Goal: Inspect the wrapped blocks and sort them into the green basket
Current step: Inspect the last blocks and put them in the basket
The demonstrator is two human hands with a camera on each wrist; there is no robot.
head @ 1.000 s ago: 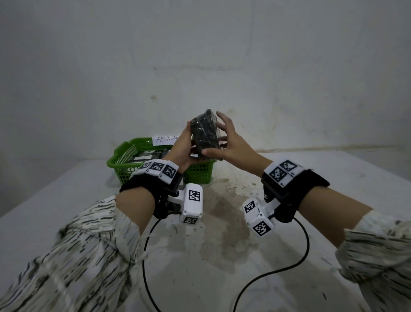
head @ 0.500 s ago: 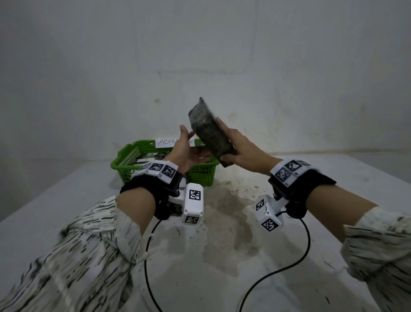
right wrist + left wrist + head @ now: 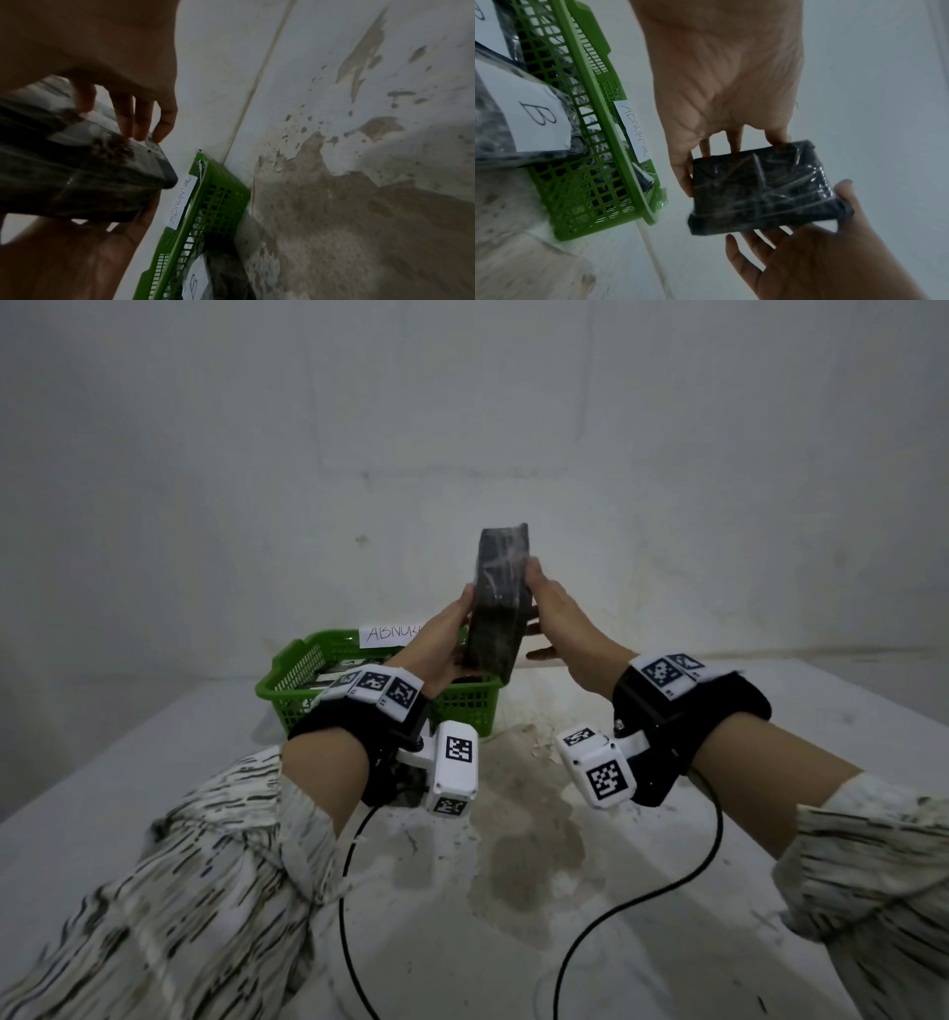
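Note:
A dark block wrapped in clear film (image 3: 500, 603) stands upright in the air, its narrow edge toward me, above the right end of the green basket (image 3: 287, 677). My left hand (image 3: 452, 634) grips its left side, thumb on the near face and fingers behind. My right hand (image 3: 552, 613) pinches the right side, thumb high on the block. In the left wrist view the block (image 3: 762, 186) sits between the left hand's fingers (image 3: 734, 142) and the right hand (image 3: 808, 253) spread beneath. The right wrist view shows the block (image 3: 77, 172) under the right fingers (image 3: 144, 119).
The basket (image 3: 590, 142) stands on the white table against the wall and holds other wrapped blocks with paper tags marked B (image 3: 534, 113). A handwritten paper label (image 3: 393, 634) is stuck on its far rim. Black cables (image 3: 642, 901) trail over a stained table patch (image 3: 529, 855).
Half a second ago the block lay tilted in the right hand alone, the left hand open below. Now it is turned upright, and both hands hold it.

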